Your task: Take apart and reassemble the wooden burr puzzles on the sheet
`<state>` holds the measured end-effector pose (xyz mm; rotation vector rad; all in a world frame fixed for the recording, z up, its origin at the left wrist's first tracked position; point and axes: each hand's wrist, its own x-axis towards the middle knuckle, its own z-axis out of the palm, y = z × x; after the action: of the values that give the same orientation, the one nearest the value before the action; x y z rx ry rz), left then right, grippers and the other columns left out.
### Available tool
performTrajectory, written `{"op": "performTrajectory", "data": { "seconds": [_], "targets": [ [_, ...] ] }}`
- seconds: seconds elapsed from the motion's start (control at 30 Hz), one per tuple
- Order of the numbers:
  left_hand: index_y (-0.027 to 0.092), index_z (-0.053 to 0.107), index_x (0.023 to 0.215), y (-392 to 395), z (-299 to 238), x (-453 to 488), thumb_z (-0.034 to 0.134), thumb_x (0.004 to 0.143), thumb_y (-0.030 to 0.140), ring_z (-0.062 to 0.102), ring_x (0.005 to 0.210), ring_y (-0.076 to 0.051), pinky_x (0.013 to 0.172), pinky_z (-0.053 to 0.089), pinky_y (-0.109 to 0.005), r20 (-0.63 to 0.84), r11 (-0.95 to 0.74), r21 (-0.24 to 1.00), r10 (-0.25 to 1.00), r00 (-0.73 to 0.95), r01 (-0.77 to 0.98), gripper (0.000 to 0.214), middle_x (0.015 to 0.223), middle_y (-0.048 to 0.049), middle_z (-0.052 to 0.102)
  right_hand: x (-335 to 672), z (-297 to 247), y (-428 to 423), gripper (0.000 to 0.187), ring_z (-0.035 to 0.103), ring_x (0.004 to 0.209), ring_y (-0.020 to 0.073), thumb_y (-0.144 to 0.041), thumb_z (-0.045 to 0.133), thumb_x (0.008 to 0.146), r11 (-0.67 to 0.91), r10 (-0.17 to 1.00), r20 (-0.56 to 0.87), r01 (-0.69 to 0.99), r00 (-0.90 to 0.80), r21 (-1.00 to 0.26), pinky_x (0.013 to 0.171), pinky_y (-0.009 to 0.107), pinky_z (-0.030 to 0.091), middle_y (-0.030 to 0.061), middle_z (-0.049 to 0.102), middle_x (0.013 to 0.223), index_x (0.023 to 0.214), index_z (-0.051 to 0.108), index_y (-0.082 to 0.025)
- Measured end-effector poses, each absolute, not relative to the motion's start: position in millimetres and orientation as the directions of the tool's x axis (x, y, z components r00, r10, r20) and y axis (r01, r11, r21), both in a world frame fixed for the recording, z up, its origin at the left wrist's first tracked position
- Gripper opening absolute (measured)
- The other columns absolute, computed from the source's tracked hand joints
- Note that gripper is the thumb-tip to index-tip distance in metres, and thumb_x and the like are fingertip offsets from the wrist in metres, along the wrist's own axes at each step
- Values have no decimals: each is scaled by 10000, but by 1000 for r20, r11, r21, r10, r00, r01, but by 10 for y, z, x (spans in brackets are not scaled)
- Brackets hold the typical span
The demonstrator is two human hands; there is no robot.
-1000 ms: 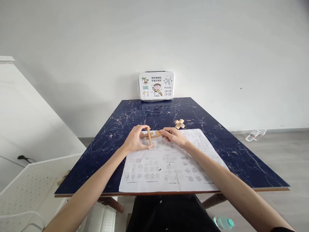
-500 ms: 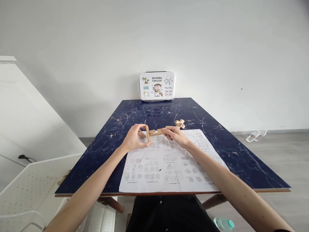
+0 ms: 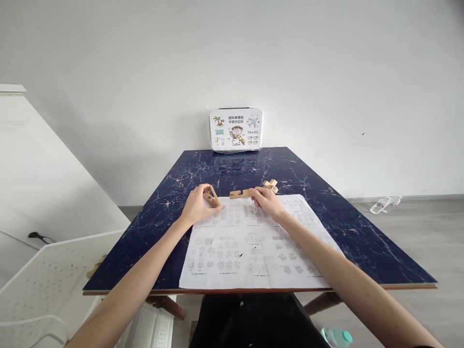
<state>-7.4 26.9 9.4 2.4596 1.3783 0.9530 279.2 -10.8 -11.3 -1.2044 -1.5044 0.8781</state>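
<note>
Drawn away from the wooden rod (image 3: 215,195), the notched strip (image 3: 237,194) now has a gap between it and my left hand (image 3: 196,205), where half a second ago its end met the rod; the rod itself leans more than it did.

From the head view, I pinch the strip by one end between the thumb and fingers of my right hand (image 3: 268,202), the other fingers curled under, probably so that the notch and the dark mark near the far end stay uncovered. My left thumb and fingers make a wide curve, with the rod braced between their tips; gripping it by its ends likely leaves its middle free. Behind the rod is a second wooden piece (image 3: 208,197), also with a cut-out; I cannot tell how firmly that hand has it. Both hands are over the far edge of the printed sheet (image 3: 224,241), spread before me on the blue table (image 3: 159,208), perhaps so its diagrams can be read. Just beyond my right hand sits a wooden cross (image 3: 271,186).

Against the wall at the table's far end stands the printed case (image 3: 235,129), closed and in clear wrap, its contents hidden. At my left is a perforated white basket (image 3: 47,266); something tan (image 3: 93,270) shows by its rim, too little to name.
</note>
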Motion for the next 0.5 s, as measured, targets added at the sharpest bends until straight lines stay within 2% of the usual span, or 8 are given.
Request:
{"op": "performTrajectory", "data": {
  "seconds": [0.1, 0.2, 0.37, 0.5],
  "targets": [
    [256, 538, 1261, 284, 51, -54, 816, 680, 707, 603, 1197, -377, 996, 499, -532, 423, -523, 399, 834, 355, 753, 787, 1286, -126, 632, 2708, -143, -144, 470, 428, 492, 139, -597, 495, 958, 234, 957, 286, 453, 48, -860, 516, 282, 316, -19, 524, 547, 666, 476, -230],
    [260, 572, 1216, 296, 21, -23, 801, 684, 728, 582, 1201, -384, 1016, 470, -554, 422, -513, 388, 837, 348, 766, 744, 1274, -120, 634, 2641, -168, -175, 465, 445, 508, 139, -572, 463, 975, 215, 946, 314, 568, 80, -794, 519, 280, 297, -16, 541, 559, 663, 460, -227],
    [259, 610, 1123, 340, -27, -24, 777, 674, 763, 556, 1226, -392, 1014, 467, -548, 385, -473, 396, 864, 326, 787, 695, 1260, -122, 633, 2569, -154, -231, 468, 491, 543, 148, -590, 480, 976, 246, 952, 303, 701, -44, -669, 526, 283, 295, 8, 595, 611, 706, 536, -212],
    [249, 617, 1114, 380, -79, -50, 749, 691, 782, 565, 1219, -387, 1006, 477, -543, 395, -488, 395, 855, 336, 779, 694, 1253, -135, 624, 2541, -144, -247, 424, 547, 600, 168, -577, 524, 976, 299, 948, 286, 711, -142, -637, 554, 288, 321, 36, 661, 687, 803, 628, -205]
  ]
}}
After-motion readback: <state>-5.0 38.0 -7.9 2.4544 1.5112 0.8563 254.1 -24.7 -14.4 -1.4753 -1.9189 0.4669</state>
